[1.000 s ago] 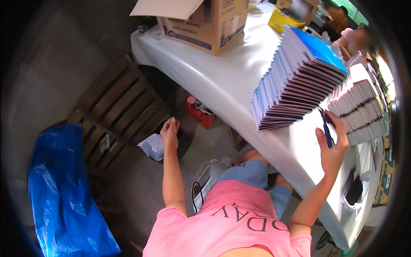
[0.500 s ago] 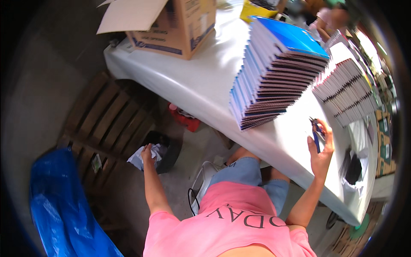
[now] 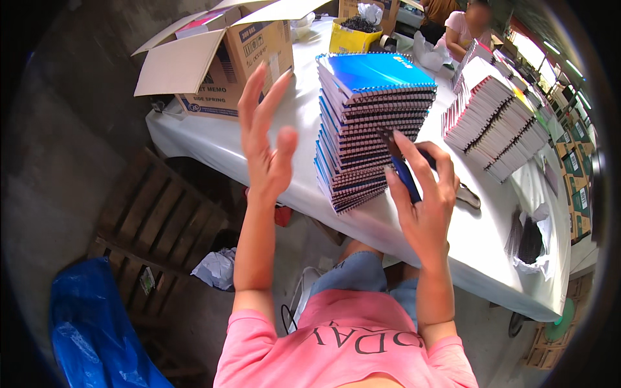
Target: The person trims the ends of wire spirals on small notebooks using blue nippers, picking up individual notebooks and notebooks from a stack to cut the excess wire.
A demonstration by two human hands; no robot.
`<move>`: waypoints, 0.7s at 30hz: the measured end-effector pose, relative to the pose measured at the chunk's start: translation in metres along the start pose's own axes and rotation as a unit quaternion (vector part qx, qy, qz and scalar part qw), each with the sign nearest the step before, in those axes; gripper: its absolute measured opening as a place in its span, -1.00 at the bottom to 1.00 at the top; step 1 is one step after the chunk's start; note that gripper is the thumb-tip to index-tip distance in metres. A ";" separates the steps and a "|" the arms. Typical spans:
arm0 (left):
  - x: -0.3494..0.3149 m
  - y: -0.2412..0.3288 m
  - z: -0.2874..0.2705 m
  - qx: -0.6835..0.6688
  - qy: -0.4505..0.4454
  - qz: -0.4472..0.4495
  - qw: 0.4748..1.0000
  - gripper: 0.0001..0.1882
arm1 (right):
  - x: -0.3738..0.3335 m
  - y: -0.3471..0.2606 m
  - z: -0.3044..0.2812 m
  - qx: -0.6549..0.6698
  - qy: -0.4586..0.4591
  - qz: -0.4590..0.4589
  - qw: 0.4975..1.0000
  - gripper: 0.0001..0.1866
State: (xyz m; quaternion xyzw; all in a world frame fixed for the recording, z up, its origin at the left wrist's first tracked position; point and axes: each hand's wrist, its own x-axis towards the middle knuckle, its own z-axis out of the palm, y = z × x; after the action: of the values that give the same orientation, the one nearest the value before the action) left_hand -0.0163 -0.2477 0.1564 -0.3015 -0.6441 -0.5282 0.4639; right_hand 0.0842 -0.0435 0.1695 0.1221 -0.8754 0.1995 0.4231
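Observation:
A tall stack of spiral-bound notebooks with blue covers stands on the white-covered table before me. Raised at its left side is my left hand, fingers spread and nothing in it. My right hand grips blue-handled pliers, their dark jaws pointing at the black spiral edges of the stack. From this view I cannot tell whether the jaws touch a spiral. On the table just right of that hand lies a small metal tool, partly hidden.
An open cardboard box stands at the table's left, a yellow container of black coils behind. More notebook stacks rise at right, near a bag of black coils. Crumpled white paper lies low left. A person sits beyond.
My left hand has left the crumpled white paper low at left and risen beside the notebook stack. My right hand has brought the pliers leftward and up to the stack. The view has shifted.

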 end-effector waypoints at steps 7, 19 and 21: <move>0.036 -0.017 0.041 -0.022 -0.086 0.001 0.996 -0.47 | 0.022 -0.014 0.007 -0.022 0.042 -0.033 0.998 -0.58; 0.023 -0.024 0.057 -0.149 -0.071 -0.075 0.983 -0.58 | 0.023 -0.018 0.017 0.056 0.008 -0.015 0.998 -0.63; 0.023 -0.027 0.058 -0.152 -0.066 -0.058 0.984 -0.58 | 0.024 -0.020 0.013 0.247 -0.075 0.096 0.961 -0.66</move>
State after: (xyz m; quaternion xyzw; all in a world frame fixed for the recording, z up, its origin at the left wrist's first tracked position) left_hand -0.0655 -0.2013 0.1659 -0.3652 -0.6018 -0.6249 0.3375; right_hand 0.0682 -0.0687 0.1861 0.1529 -0.8358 0.4393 0.2917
